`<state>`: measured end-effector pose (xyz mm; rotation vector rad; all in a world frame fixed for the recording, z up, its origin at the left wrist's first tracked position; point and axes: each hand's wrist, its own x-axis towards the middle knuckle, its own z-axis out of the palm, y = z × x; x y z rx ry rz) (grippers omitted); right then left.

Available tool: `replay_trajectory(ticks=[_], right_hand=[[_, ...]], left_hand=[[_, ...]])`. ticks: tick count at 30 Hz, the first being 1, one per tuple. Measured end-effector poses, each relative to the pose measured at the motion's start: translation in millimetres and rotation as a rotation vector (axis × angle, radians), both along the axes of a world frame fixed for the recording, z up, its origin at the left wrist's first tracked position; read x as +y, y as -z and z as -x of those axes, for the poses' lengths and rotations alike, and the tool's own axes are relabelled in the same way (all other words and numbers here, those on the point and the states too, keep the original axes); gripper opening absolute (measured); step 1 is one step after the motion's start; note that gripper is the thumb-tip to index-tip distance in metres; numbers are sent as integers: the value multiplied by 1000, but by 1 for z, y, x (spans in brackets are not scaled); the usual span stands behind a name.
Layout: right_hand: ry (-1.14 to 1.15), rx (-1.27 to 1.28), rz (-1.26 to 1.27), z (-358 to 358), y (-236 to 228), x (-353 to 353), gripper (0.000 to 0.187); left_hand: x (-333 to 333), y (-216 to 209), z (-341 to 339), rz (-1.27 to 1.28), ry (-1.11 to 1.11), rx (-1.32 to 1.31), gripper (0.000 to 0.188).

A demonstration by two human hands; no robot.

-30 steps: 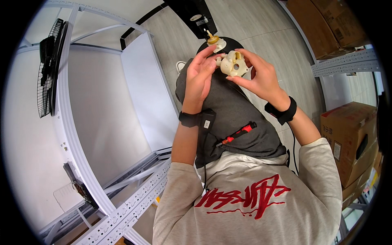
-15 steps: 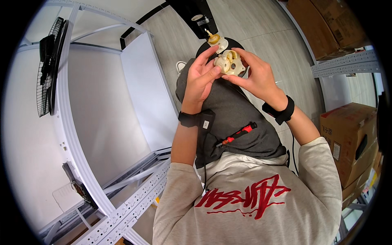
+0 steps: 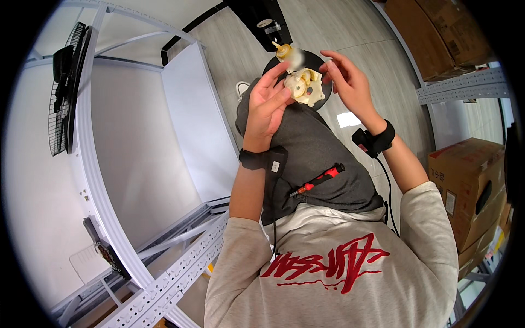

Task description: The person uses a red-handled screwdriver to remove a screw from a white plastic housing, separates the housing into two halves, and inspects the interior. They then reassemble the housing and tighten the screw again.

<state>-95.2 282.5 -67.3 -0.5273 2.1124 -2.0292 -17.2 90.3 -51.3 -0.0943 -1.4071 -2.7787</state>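
Observation:
My left hand (image 3: 266, 109) grips a cream plastic gear housing (image 3: 308, 90) by its left side, thumb on its face. The housing has a round boss, a dark hole and yellowish grease in its recess. My right hand (image 3: 350, 82) is apart from it on the right, fingers spread and slightly bent, with nothing seen in them. Just beyond the housing is a yellow, greasy gear piece with a stem (image 3: 284, 51), beside a white part (image 3: 296, 59) that looks blurred. Across my lap lies a red and black screwdriver (image 3: 320, 179).
A black round base (image 3: 316, 61) is on the tiled floor past my knees, near a black panel (image 3: 261, 24). Metal shelving (image 3: 117, 218) with a fan grille (image 3: 68, 90) runs along the left. Cardboard boxes (image 3: 465, 186) are stacked on the right. Cables hang from both wrist straps.
My right hand has let go of the housing and moved right and slightly up. The left hand still holds the housing, which has tilted a little. The white part beyond has become blurred.

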Motion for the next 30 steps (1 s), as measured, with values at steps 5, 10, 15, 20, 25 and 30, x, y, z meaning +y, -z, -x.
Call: replay_trajectory(ticks=[5,10,15,20,25,30], right_hand=[[-170,-106,138,14,12,-13,36],[-344,-375,236,18,8,-16,37],[-417,-320,231,20,5,-17,34],[-381,-285,215,18,2,-15,32],[-334,-226,237,16,-1,-15,31],[-179,-234,213,25,3,-10,31]], left_hand=[[1,-3,-2,-28,52,6,56],[-1,-2,-3,-26,93,11,53],[-1,-2,-3,-22,120,-2,52],[-1,-2,-2,-26,131,-11,52],[-2,0,-2,-12,127,-5,52],[1,-2,-2,-20,50,-15,58]])
